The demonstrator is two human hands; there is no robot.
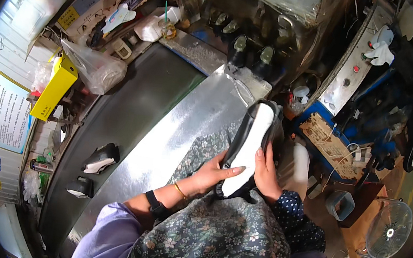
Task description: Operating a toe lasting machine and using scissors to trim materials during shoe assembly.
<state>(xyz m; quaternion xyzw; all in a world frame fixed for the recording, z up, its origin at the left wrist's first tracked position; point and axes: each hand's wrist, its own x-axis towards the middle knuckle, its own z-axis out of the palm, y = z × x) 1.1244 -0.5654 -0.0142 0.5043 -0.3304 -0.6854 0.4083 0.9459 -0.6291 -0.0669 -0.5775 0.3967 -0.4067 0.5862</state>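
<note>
A black shoe upper with a white sole-shaped underside (251, 147) lies upside down between my hands, above my lap. My left hand (214, 173) grips its left side near the closer end, with the thumb flat on the white surface. Along the right edge my right hand (266, 171) is wrapped, its thumb lying against the white underside. The fingers beneath are hidden by the shoe. Just left of it runs a shiny metal table (145, 142). Beyond the shoe, two black shoes on lasts (238, 51) with green tops stand at the machine opening.
A dark conveyor belt (117, 102) at left carries two black-and-white shoes (102, 158). Past it are a yellow box (57, 87) and plastic bags (101, 69). On the right stand a control panel (348, 77) with a white glove (380, 54), loose cables and a fan (389, 231).
</note>
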